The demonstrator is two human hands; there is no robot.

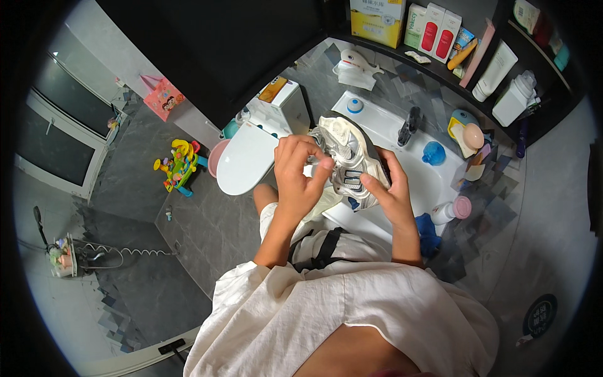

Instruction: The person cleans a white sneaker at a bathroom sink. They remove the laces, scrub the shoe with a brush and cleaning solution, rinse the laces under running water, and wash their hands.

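Observation:
A white and silver sneaker [351,158] with dark blue details and a dark sole is held up over the front of the white washbasin [426,172]. My right hand [395,188] grips its right side, the thumb on the upper and the fingers behind the sole. At the lacing and opening is my left hand [301,172], its thumb and forefinger bent close together. Whether a lace lies between those fingertips is too small to tell. Below the shoe, a pale yellowish piece [325,205], partly hidden, rests by the basin's edge.
A black faucet [409,126], blue scrubber [433,153] and blue-white round item [354,105] sit on the basin. Right of it are a pink-capped bottle [452,210] and blue cloth [427,235]. A closed toilet [247,160] stands left, a colourful toy [181,165] beyond. Shelves [438,66] hold toiletries.

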